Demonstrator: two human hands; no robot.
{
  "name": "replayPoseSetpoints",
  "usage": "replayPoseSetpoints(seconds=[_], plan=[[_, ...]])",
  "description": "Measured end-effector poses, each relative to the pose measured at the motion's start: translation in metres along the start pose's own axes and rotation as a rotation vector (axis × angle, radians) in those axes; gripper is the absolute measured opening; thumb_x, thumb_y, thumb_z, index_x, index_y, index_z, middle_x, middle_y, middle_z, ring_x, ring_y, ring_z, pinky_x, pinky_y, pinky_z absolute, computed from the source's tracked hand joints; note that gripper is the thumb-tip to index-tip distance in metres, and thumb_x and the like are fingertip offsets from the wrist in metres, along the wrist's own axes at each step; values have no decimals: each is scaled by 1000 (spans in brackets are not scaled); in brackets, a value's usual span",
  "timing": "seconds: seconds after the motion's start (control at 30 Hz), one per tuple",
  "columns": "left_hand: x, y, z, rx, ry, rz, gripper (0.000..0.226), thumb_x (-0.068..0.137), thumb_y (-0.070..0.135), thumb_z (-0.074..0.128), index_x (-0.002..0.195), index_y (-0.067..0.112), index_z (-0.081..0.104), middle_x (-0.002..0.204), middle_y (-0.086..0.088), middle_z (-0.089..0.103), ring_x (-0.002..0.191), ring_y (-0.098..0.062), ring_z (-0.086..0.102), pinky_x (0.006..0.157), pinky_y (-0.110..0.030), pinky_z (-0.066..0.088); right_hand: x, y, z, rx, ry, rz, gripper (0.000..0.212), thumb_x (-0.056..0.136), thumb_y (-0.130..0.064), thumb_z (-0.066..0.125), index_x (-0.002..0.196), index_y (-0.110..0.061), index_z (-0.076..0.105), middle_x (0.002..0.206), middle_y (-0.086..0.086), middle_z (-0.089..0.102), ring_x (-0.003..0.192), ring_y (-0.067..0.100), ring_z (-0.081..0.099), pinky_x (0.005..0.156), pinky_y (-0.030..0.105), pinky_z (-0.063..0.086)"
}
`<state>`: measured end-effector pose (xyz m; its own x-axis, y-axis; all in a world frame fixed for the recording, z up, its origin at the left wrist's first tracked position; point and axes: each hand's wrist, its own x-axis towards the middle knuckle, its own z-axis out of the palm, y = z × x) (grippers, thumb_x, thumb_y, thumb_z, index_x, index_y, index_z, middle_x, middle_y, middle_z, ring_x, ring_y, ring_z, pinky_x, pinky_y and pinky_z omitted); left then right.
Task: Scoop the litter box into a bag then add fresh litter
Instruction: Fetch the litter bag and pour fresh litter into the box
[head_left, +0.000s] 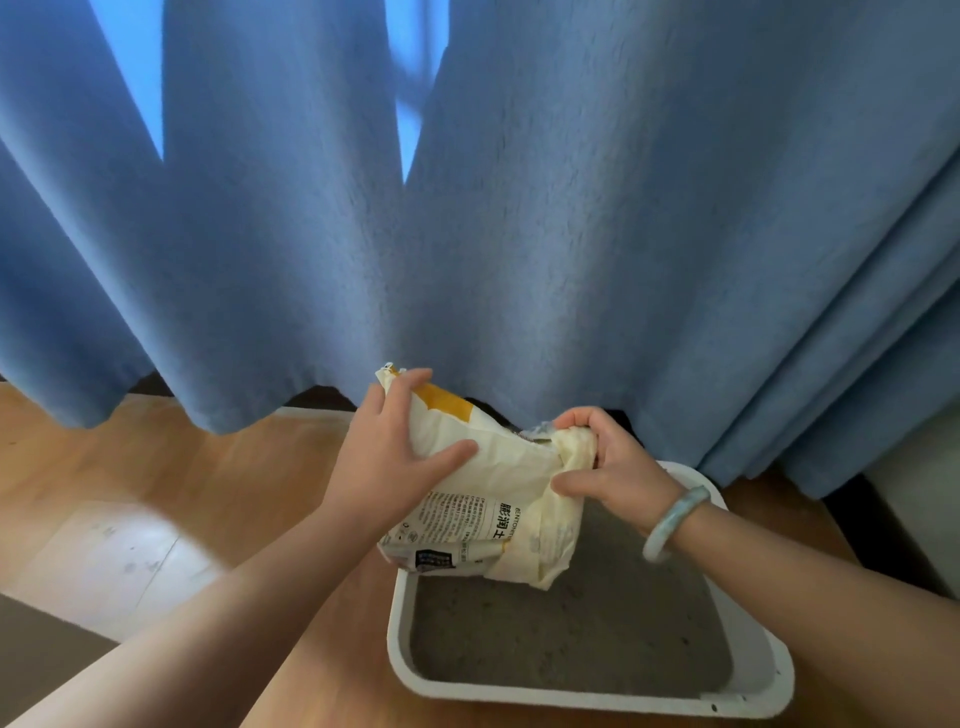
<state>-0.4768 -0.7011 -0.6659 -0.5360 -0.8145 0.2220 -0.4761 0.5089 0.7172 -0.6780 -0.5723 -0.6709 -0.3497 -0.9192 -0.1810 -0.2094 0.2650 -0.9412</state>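
My left hand (400, 447), fingers spread, clasps the crumpled cream-and-yellow litter bag (493, 499), centre frame over the white litter box (400, 649) of grey litter (571, 639). My right hand (608, 457) pinches its bunched end in curled fingers. Its print reads 膨润土 and "BENTON…".

The litter bag (493, 467) covers the litter box's (519, 693) far left corner and part of the litter (571, 634); its fine print is too small to read.

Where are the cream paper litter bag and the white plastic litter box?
Cream paper litter bag (506, 467): head view, crumpled middle.
White plastic litter box (399, 618): head view, left rim.
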Motion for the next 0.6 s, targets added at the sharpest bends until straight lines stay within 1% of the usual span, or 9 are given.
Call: replayPoseSetpoints(seconds=[0.07,0.17,0.27,0.4,0.5,0.6], plan=[[1,0,2,5,-1,-1,78,70,56,72,134,40,30,117,16,34,111,-11,44,92,-36,47,0,1,-1,-23,-4,-11,52,59,-12,74,102,-30,52,102,12,62,92,28,65,79,49,55],[4,-1,3,3,-7,-14,78,71,55,72,135,39,29,118,18,32,114,-11,43,94,-39,48,2,1,0,-25,-21,-15,51,65,-4,74,104,-29,52,104,11,61,92,25,65,79,47,56],[5,-3,3,-8,-10,-27,79,71,54,72,135,39,29,119,18,31,114,-12,42,94,-40,49,4,1,0,-24,-23,-25,53,63,-8,74,104,-32,52,104,9,62,93,25,65,81,50,55],[6,-11,-5,-8,24,-46,79,71,49,74,135,36,30,120,16,32,114,-12,44,93,-37,48,8,-6,7,-50,-44,-77,53,68,-5,75,106,-33,51,102,5,63,92,21,66,81,48,55],[5,-18,-12,-20,29,-48,79,70,49,75,135,35,31,121,14,34,113,-12,44,94,-38,47,11,-13,12,-66,-51,-98,52,66,-9,75,106,-33,51,103,6,63,93,22,66,80,48,55],[2,-16,-10,-15,-2,-30,81,70,50,74,136,35,30,124,12,34,114,-12,44,92,-35,47,10,-9,8,-59,-47,-70,52,65,-10,75,104,-34,52,103,7,63,93,24,66,81,50,55]])
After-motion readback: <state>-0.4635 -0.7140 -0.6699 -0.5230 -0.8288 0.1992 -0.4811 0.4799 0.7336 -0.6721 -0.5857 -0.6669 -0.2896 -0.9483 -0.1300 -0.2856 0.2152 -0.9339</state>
